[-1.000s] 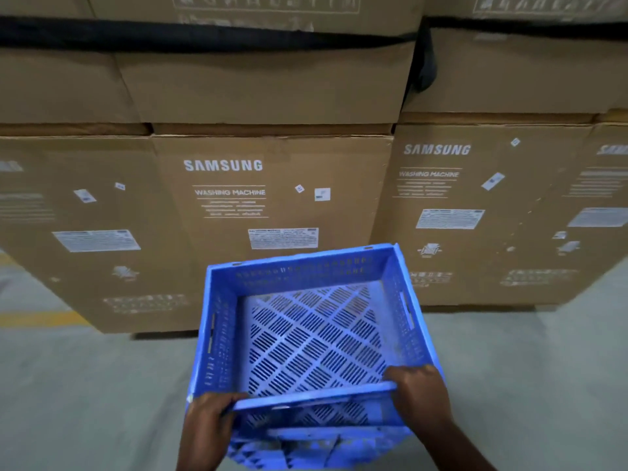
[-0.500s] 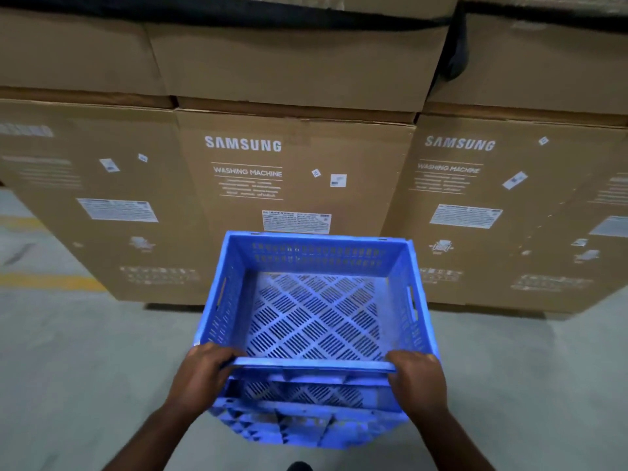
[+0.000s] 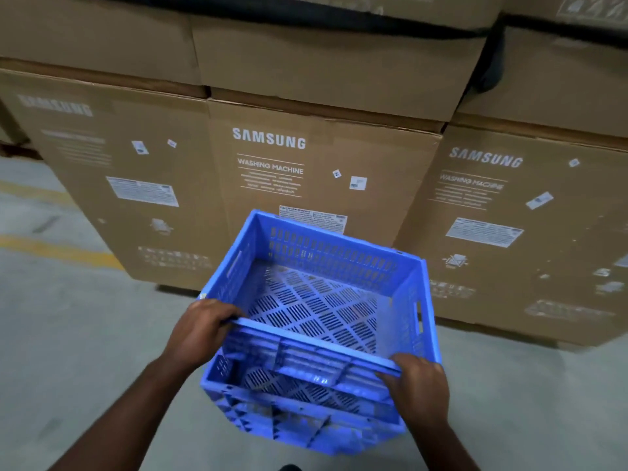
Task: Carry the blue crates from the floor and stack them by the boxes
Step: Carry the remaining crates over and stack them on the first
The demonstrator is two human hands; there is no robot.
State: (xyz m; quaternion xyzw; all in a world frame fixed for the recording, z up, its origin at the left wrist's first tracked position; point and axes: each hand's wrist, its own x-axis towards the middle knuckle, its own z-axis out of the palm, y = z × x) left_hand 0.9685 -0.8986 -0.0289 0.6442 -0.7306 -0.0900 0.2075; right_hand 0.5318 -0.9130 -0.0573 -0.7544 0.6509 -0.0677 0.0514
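Right now my left hand [image 3: 200, 329] is curled over the near-left corner of the blue crate [image 3: 319, 321], and my right hand [image 3: 419, 385] clamps the near-right end of the same rim, so both grips sit on one edge only. That leaves the crate hanging from its near side, carried above the floor [image 3: 68, 334] with its far wall close to the middle washing machine box [image 3: 306, 158]; whether it touches the cardboard I cannot tell. My worry is the one-sided hold: the far end could dip and swing, and the crate looks skewed already, its right side lower than the left. If I push forward, the far rim may jam against the box face and twist the rim out of my fingers. I see no other crate below it, so I judge this one would go down on bare concrete; dropped unevenly, it could land crooked and leave a poor base for the stack.
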